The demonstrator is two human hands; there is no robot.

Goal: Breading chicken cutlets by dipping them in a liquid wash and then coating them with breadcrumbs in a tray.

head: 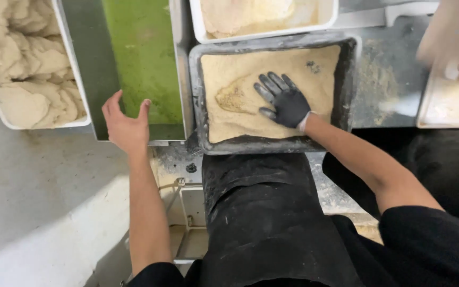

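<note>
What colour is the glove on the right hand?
Black; the glove shows best in the head view, pressing into the breadcrumb tray.

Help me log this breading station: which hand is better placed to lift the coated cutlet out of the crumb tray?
Probably the right hand: gloved, it lies flat on the cutlet in the crumb tray. The bare left hand rests apart on the green tray's edge.

Black glove on right hand [285,102] (left hand [126,127] bare) — black sleeves, dusty apron.

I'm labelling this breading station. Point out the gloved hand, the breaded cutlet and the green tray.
gloved right hand [288,103], head view, back of hand.
breaded cutlet [235,97], head view, its crumbed middle.
green tray [144,53], head view, green surface.
</note>
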